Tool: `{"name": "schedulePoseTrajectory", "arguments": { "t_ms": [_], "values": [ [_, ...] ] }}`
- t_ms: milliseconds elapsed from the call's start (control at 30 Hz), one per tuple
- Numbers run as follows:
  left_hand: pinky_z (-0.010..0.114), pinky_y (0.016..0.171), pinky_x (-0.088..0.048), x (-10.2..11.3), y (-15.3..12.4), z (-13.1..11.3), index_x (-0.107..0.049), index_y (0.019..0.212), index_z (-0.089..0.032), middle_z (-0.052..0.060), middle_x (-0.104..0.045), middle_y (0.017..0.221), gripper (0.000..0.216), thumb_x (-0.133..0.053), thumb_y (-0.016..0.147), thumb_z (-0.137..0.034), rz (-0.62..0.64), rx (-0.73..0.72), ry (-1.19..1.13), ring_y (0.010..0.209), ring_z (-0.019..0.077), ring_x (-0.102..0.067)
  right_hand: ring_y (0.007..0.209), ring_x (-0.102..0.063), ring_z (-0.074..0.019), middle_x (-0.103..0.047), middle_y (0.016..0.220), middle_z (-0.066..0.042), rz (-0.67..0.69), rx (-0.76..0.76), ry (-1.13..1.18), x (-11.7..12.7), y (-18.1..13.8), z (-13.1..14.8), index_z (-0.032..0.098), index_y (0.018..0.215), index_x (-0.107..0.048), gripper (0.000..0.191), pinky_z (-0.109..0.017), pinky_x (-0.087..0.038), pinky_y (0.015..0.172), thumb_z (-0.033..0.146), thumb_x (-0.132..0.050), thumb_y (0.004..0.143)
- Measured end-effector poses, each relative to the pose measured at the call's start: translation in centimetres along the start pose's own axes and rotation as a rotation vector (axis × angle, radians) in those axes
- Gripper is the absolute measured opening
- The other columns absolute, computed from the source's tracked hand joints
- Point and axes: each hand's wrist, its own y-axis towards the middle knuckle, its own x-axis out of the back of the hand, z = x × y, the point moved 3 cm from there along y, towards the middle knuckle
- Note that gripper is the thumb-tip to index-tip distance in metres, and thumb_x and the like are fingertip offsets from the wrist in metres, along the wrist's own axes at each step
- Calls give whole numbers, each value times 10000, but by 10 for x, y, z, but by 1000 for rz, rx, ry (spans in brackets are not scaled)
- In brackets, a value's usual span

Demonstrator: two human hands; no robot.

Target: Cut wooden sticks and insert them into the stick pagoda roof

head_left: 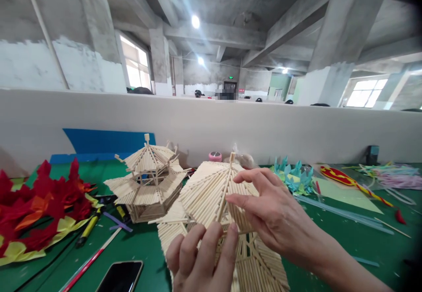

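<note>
A pavilion model built of pale wooden sticks [204, 191] stands in front of me, with a sloping upper roof over a wider lower roof. My left hand [204, 259] is at its near side, with bent fingers gripping around the upper roof's lower edge; part of the model is hidden behind it. On the right slope, my right hand [270, 202] reaches in with thumb and forefinger apart, fingertips by the ridge below the top post [232, 158]. No separate stick shows between them.
A second stick pavilion [148, 177] stands behind left. Red and yellow folded decorations [49, 213], a yellow marker [89, 228] and a phone [120, 276] lie left. Turquoise decorations [293, 175] and blue strips [343, 213] lie right. A white partition [280, 129] runs behind.
</note>
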Motion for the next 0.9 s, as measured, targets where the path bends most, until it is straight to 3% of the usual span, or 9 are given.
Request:
{"name": "schedulePoseTrajectory", "arguments": {
  "t_ms": [200,400,567,733,900],
  "values": [
    [367,697,-331,-5,1,-1,-654,800,-222,24,-586,736,259,-459,811,-52,-74,23,48,736,203,-521,1079,-372,-221,-455,1158,-54,3,-4,-8,-3,1,-2,257,1004,-624,215,-410,-332,938,176,-493,853],
    [373,711,-327,-5,1,-1,-664,814,-222,30,-590,730,277,-434,834,-68,-62,33,44,746,204,-518,1085,-380,-213,-468,1149,-58,-5,15,-7,-4,1,-1,245,993,-621,197,-408,-327,955,191,-484,863],
    [340,677,-335,-3,0,1,-688,821,-227,26,-627,715,147,-547,835,-188,-16,35,19,739,201,-522,1091,-386,-206,-464,1153,-58,-15,10,25,-3,-1,-2,240,1038,-604,241,-397,-335,952,155,-462,863],
    [356,702,-349,3,-1,1,-693,822,-232,26,-660,669,137,-560,827,-198,-9,56,-1,729,212,-521,1065,-419,-196,-483,1134,-61,-133,-36,78,1,-9,-7,215,1139,-521,382,-370,-380,892,38,-416,817],
    [382,712,-350,7,-1,2,-695,861,-194,55,-654,734,116,-624,774,-166,19,48,-12,754,233,-533,876,-527,-155,-585,964,-37,-323,-146,151,4,-19,-13,194,1038,-489,207,-322,-443,770,132,-459,843]
  ]
}}
